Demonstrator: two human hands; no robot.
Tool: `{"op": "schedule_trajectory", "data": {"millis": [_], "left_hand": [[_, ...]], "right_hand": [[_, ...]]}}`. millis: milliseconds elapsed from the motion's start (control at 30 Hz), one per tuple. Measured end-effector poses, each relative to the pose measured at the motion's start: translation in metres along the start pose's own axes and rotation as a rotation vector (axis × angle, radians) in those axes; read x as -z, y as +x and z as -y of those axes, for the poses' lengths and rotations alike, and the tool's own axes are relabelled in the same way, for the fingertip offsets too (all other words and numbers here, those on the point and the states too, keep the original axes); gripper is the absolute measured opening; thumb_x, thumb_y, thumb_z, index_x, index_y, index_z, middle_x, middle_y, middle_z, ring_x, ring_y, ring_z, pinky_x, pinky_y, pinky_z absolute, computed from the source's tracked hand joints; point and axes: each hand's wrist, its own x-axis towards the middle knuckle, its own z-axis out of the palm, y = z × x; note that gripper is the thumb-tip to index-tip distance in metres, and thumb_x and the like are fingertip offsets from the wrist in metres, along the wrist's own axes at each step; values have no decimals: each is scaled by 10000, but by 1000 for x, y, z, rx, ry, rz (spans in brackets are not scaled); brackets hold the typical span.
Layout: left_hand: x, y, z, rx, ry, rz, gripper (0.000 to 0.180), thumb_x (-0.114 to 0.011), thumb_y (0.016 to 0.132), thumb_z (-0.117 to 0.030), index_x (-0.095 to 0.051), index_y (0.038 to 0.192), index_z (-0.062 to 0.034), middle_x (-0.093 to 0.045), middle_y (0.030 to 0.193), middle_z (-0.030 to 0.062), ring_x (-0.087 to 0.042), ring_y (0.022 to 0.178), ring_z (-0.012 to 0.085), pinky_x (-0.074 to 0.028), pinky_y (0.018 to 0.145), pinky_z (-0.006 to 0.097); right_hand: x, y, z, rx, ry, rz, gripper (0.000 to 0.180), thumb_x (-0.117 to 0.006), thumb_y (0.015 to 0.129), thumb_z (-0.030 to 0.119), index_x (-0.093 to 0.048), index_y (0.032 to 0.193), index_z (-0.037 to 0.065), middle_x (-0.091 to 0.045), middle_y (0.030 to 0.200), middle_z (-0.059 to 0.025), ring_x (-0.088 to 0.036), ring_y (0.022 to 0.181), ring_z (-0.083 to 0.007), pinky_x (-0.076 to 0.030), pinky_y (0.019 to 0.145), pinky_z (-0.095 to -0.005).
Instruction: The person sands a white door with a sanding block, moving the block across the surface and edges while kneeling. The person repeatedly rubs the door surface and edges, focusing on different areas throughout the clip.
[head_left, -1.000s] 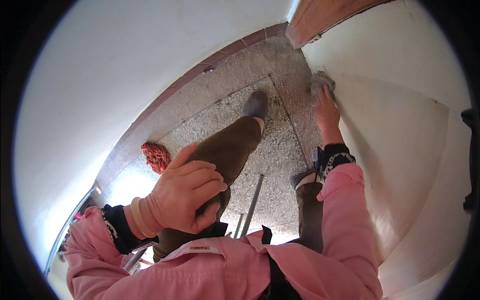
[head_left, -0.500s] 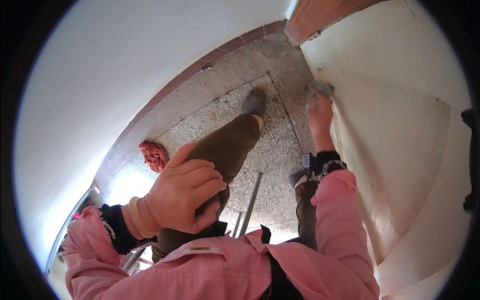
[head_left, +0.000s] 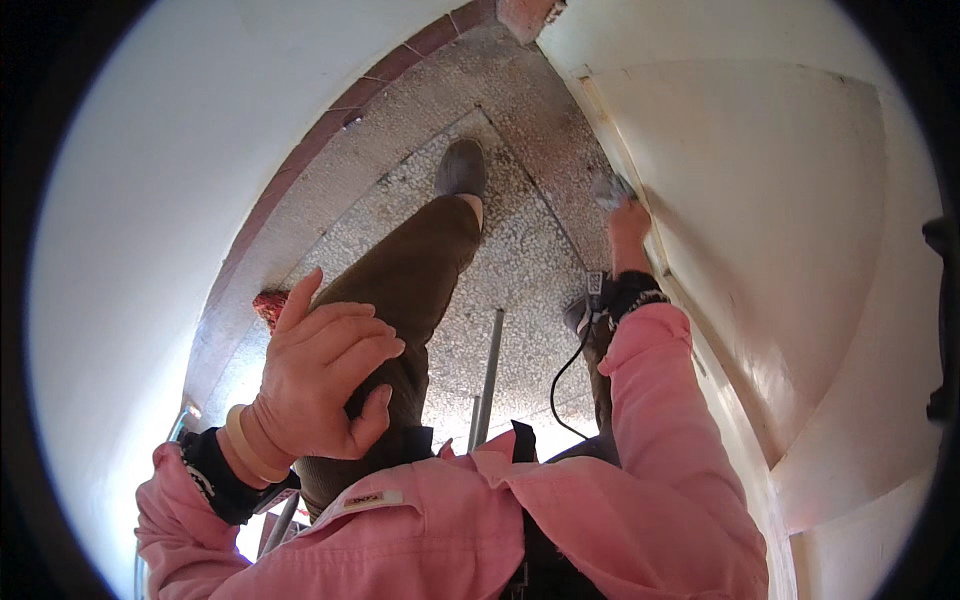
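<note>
My right hand (head_left: 628, 225) reaches down beside the pale wall on the right. Its fingers are closed on a grey crumpled wad (head_left: 612, 190), which looks like steel wool or a rag, low at the wall's foot. Blur hides the finger detail. My left hand (head_left: 325, 370) hangs over my bent left leg, fingers apart and holding nothing; I cannot tell whether it touches the trousers. Beyond its fingertips lies a crumpled red bundle (head_left: 268, 303) on the floor, partly hidden by that hand.
A speckled stone floor (head_left: 530, 260) narrows between a white wall (head_left: 200, 120) with a dark red skirting (head_left: 325, 128) and the pale right wall (head_left: 740, 200). A grey metal rod (head_left: 489, 375) stands between my legs. A black cable (head_left: 555, 395) loops near my right wrist.
My right hand and the grey wad have come nearer along the foot of the wall. The view has shifted, and my left hand now covers more of the red bundle.
</note>
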Motion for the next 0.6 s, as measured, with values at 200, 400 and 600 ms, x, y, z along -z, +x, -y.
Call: {"op": "schedule_trajectory", "data": {"millis": [200,400,600], "left_hand": [[-3,-1,-2,-45,-4,-22,348,-686,656,-169,-717,991,-79,-700,1005,83,-668,1030,305,-337,1135,596],[-3,0,-4,-41,-19,-42,335,-694,666,-152,-709,992,-78,-694,999,83,-672,1024,309,-343,1131,590],[-2,0,-1,-42,-46,-30,358,-713,665,-137,-696,1018,-80,-684,1001,83,-672,1029,307,-351,1119,589]], "right_hand": [[-45,-59,-122,-322,-174,20,296,-546,955,248,-787,1001,83,-758,1080,-143,-738,986,-310,-584,829,-439],[-66,-13,-104,-184,-266,161,328,-563,943,315,-803,957,92,-772,989,-154,-750,964,-301,-594,770,-440],[-13,11,7,21,453,-222,380,-593,945,321,-760,1057,-1,-745,992,-227,-719,956,-392,-567,825,-444]]}}
